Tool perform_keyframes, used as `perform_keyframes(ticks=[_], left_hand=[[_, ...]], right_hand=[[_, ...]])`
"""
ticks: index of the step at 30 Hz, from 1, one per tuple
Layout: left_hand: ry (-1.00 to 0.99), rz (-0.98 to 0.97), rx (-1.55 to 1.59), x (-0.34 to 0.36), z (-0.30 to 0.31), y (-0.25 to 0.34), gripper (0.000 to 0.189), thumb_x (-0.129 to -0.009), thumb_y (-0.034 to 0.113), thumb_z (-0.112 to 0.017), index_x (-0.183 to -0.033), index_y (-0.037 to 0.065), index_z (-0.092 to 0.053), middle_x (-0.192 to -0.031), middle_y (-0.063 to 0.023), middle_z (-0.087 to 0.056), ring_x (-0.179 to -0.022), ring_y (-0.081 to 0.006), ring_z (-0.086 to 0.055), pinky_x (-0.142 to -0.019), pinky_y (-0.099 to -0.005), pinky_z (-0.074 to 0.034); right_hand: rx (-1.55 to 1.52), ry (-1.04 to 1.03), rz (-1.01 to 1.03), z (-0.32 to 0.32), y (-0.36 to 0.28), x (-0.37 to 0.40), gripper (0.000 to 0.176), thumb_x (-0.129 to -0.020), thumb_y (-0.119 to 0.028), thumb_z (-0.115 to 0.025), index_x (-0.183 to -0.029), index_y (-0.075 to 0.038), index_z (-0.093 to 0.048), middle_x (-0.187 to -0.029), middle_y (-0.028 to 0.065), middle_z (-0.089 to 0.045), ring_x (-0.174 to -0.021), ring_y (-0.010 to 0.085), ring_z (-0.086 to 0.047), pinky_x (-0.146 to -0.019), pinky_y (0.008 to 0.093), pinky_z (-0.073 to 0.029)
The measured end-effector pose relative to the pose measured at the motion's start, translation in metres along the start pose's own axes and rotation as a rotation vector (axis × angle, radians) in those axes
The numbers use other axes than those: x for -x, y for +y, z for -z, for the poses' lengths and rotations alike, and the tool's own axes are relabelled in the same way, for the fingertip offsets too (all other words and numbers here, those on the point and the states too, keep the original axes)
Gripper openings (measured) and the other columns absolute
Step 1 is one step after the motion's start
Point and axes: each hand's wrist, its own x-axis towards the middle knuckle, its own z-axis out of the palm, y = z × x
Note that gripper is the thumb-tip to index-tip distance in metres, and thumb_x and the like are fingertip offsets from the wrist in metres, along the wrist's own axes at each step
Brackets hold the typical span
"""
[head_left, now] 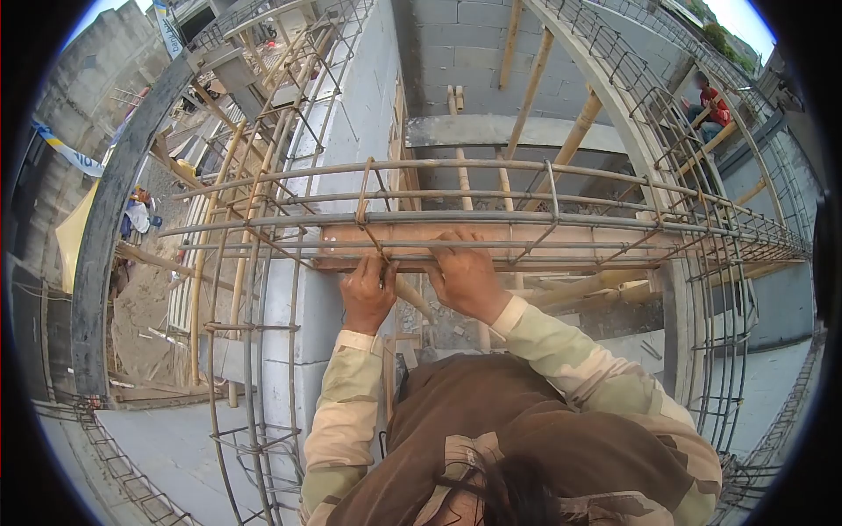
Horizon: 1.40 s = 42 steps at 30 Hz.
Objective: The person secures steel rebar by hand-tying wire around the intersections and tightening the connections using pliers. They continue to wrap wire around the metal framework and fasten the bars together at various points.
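A horizontal cage of steel reinforcing bars (456,218) crosses in front of me, above a reddish-brown formwork board (561,237). My left hand (368,296) is closed in a pinch at the cage's near lower bar, where a rusty stirrup (361,197) comes down. What lies between its fingertips is too small to make out. Just right of it, my right hand (469,276) curls its fingers over the near lower bar (535,245). Another stirrup (554,202) stands farther right along the cage.
Upright rebar cages rise at the left (254,351) and right (715,351). A pale block wall (351,123) runs away from me on the left. Bamboo poles (570,131) prop the space beyond. A person in red (715,110) sits at the far right.
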Motion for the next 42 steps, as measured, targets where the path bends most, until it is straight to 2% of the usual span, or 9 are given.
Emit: perform_keyframes(ticks=[3, 5, 8, 10, 16, 24, 27, 33, 42], left_hand=[[0.014, 0.071, 0.055, 0.004, -0.002, 0.005, 0.014, -0.086, 0.012, -0.074, -0.092, 0.007, -0.062, -0.080, -0.0098, -0.065, -0.063, -0.0327, -0.066, -0.053, -0.0409, -0.050], [0.017, 0.101, 0.061, 0.005, -0.003, 0.006, 0.022, -0.085, 0.004, -0.074, -0.105, 0.005, -0.067, -0.083, -0.0126, -0.067, -0.068, -0.0320, -0.068, -0.058, -0.0403, -0.052], [0.071, 0.069, 0.039, 0.005, -0.008, 0.006, 0.015, -0.086, 0.009, -0.074, -0.094, 0.006, -0.061, -0.080, -0.0109, -0.064, -0.064, -0.0345, -0.065, -0.053, -0.0420, -0.051], [0.055, 0.073, 0.044, 0.005, -0.006, 0.005, 0.017, -0.086, 0.007, -0.073, -0.100, 0.006, -0.063, -0.080, -0.0114, -0.065, -0.064, -0.0334, -0.066, -0.054, -0.0414, -0.050], [0.047, 0.037, 0.027, 0.005, -0.007, 0.004, 0.021, -0.086, 0.005, -0.073, -0.106, 0.006, -0.065, -0.079, -0.0115, -0.065, -0.063, -0.0322, -0.065, -0.052, -0.0410, -0.049], [0.061, 0.109, 0.039, 0.006, -0.007, 0.009, 0.014, -0.087, 0.008, -0.072, -0.098, 0.007, -0.062, -0.082, -0.0106, -0.066, -0.066, -0.0333, -0.067, -0.054, -0.0417, -0.051], [0.065, 0.119, 0.069, 0.005, -0.004, 0.010, 0.016, -0.087, 0.009, -0.073, -0.099, 0.007, -0.064, -0.083, -0.0098, -0.067, -0.068, -0.0328, -0.067, -0.055, -0.0413, -0.051], [0.024, 0.152, 0.094, 0.006, -0.004, 0.009, 0.022, -0.088, 0.008, -0.074, -0.109, 0.007, -0.067, -0.084, -0.0128, -0.069, -0.070, -0.0326, -0.069, -0.059, -0.0410, -0.053], [0.084, 0.092, 0.096, 0.004, -0.005, 0.010, 0.018, -0.087, 0.008, -0.074, -0.103, 0.006, -0.067, -0.085, -0.0112, -0.068, -0.068, -0.0327, -0.068, -0.056, -0.0410, -0.051]], right_hand=[[-0.080, -0.090, -0.059, -0.017, 0.001, 0.003, 0.027, -0.078, -0.012, -0.070, -0.102, 0.000, -0.066, -0.098, 0.0186, -0.062, -0.096, 0.0370, -0.057, -0.085, 0.0480, -0.045], [-0.073, -0.062, -0.060, -0.016, -0.004, 0.002, 0.025, -0.078, -0.008, -0.069, -0.102, -0.001, -0.065, -0.096, 0.0190, -0.061, -0.096, 0.0390, -0.058, -0.082, 0.0479, -0.047], [-0.082, -0.057, -0.086, -0.018, 0.000, 0.000, 0.024, -0.079, -0.005, -0.067, -0.102, -0.001, -0.063, -0.098, 0.0198, -0.061, -0.096, 0.0407, -0.060, -0.078, 0.0482, -0.049], [-0.094, -0.078, -0.106, -0.019, 0.006, -0.004, 0.024, -0.080, -0.005, -0.065, -0.104, -0.001, -0.063, -0.102, 0.0201, -0.061, -0.095, 0.0404, -0.061, -0.077, 0.0485, -0.049], [-0.130, -0.221, -0.124, -0.013, 0.014, -0.023, 0.032, -0.078, -0.010, -0.063, -0.108, 0.001, -0.065, -0.093, 0.0184, -0.069, -0.092, 0.0394, -0.064, -0.085, 0.0486, -0.050], [-0.580, -0.273, -0.326, -0.015, 0.015, -0.019, 0.038, -0.083, -0.008, -0.060, -0.120, -0.002, -0.063, -0.099, 0.0191, -0.073, -0.093, 0.0384, -0.070, -0.086, 0.0465, -0.054], [-0.467, -0.148, -0.136, -0.026, 0.021, -0.021, 0.037, -0.086, -0.004, -0.056, -0.123, -0.001, -0.061, -0.101, 0.0199, -0.073, -0.095, 0.0387, -0.070, -0.087, 0.0458, -0.054], [-0.571, -0.239, -0.116, -0.026, 0.023, -0.035, 0.036, -0.088, -0.002, -0.055, -0.123, 0.000, -0.060, -0.100, 0.0220, -0.072, -0.094, 0.0403, -0.069, -0.084, 0.0467, -0.054], [-0.303, -0.178, -0.056, -0.044, 0.021, -0.048, 0.018, -0.086, -0.014, -0.066, -0.097, -0.001, -0.071, -0.088, 0.0213, -0.071, -0.081, 0.0393, -0.068, -0.068, 0.0463, -0.054]])
